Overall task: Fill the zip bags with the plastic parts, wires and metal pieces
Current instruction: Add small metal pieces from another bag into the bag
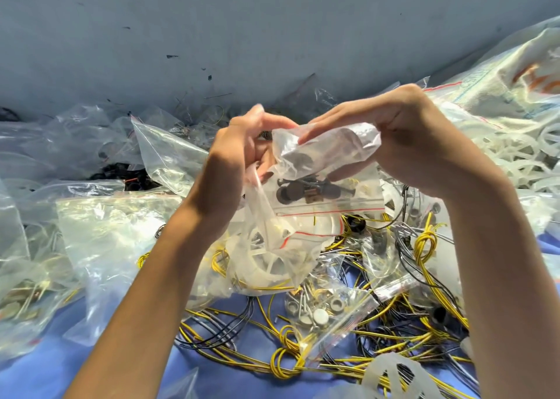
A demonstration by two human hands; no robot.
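Head view shows left hand and right hand, fingers curled, both pinching a clear red-striped zip bag of dark round parts.

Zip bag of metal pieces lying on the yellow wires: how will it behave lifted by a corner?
Zip bag likely floppy: thin, creased clear film. Probably heavy for its size, given the metal discs and pins inside; these would likely slide to the low corner. Glossy film may be slippery.

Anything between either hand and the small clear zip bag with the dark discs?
Nothing visible. The left hand and right hand both hold the small clear zip bag of dark discs directly, raised above the yellow wires.
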